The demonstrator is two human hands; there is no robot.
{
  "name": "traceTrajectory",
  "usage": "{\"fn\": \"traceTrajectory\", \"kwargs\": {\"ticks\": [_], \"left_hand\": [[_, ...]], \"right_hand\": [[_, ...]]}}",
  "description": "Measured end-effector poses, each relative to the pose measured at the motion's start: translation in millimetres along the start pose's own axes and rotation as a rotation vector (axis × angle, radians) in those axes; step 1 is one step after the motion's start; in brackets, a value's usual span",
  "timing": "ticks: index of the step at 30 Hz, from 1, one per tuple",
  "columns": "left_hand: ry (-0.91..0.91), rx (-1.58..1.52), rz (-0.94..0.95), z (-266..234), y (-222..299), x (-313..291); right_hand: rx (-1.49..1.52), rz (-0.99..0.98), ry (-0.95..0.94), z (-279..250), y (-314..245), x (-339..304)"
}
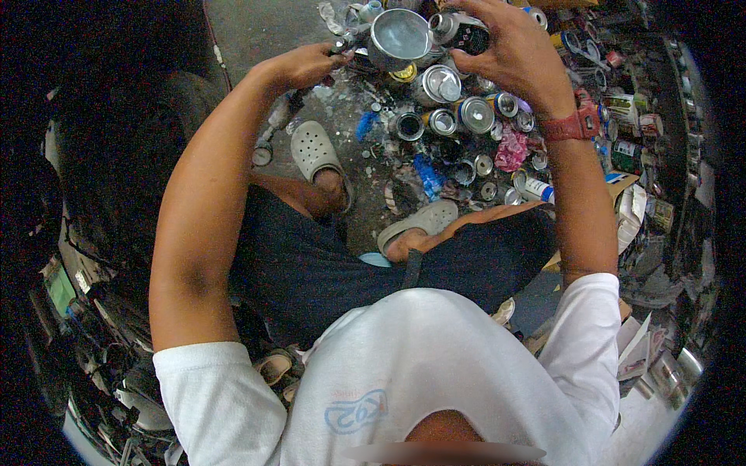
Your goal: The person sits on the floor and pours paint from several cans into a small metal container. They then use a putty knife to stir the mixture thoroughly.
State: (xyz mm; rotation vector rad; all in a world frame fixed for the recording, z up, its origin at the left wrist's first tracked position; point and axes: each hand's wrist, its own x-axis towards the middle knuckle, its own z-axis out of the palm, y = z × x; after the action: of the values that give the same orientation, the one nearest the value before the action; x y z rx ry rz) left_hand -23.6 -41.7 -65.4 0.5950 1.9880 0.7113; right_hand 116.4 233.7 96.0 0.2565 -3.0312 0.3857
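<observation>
At the top of the view, my left hand (305, 67) is closed around the dark grip of what looks like a spray gun, whose round metal cup (399, 37) faces up with pale grey inside. To its right, my right hand (517, 48) grips a dark can (468, 37) with a silver-coloured top. The can lies tilted, its top pointing left and close to the cup's rim. I cannot tell whether anything flows from it. Fingers of my right hand run partly out of the top edge.
Several paint cans (475, 115) crowd the floor below the cup. Among them lie a crumpled pink wrapper (511, 149) and blue scraps (428, 177). My feet in pale clogs (317, 147) stand close by. Shelves with jars and cans (626, 155) line the right side.
</observation>
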Motion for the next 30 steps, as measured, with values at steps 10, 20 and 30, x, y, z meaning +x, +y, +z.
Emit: {"fn": "traceTrajectory", "kwargs": {"ticks": [10,20,30], "left_hand": [[-0.052,0.005,0.012,3.0,9.5,-1.8],[0.008,0.005,-0.030,0.8,7.8,-12.4],[0.151,-0.082,-0.118,-18.6,-5.8,-33.4]], "right_hand": [[-0.287,-0.315,-0.040,-26.1,-20.5,21.1],[0.032,-0.034,0.005,-10.6,-6.2,23.7],[0.360,0.173,0.190,188.3,34.9,-29.8]]}}
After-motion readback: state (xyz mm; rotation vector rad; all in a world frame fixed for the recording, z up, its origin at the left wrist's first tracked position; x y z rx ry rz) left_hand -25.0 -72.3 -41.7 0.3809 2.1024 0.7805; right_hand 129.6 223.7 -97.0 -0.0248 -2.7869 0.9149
